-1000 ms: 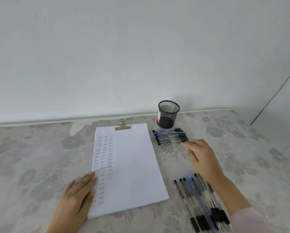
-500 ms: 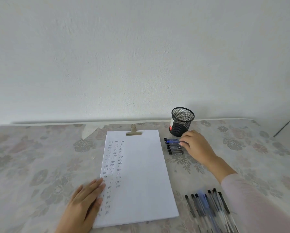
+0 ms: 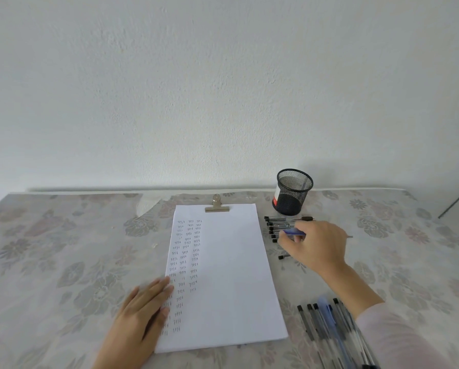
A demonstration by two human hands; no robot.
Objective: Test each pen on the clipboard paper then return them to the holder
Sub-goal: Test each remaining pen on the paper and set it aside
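R grip (image 3: 313,246) has its fingers curled round a blue pen (image 3: 293,232). The cap end pokes out past the fingertips and a thin tip shows on the far side of the hand, so it looks like a pinch. Right by its fingertips is a short row of pens (image 3: 274,225), ends lined up. One stray pen (image 3: 284,257) lies just beside the grip, on the paper side. Holder (image 3: 293,193) stands just beyond the grip toward the wall, near but not touching. Can't tell thru the mesh if anything's in it.

L grip (image 3: 143,312) is flat w/ fingers straight, pressing the left edge of the paper (image 3: 231,275), well apart from the R grip. Behind the R wrist, by the sleeve, is a second bunch of pens (image 3: 329,326) on the tabletop (image 3: 63,249).

Progress, as a guess: three columns of test marks (image 3: 185,262) mean plenty of pens tried already, and the rest of the sheet is blank. Returning prob. not started, since every pen clearly visible lies outside the holder. Can't tell which bunch is tested vs. untested.
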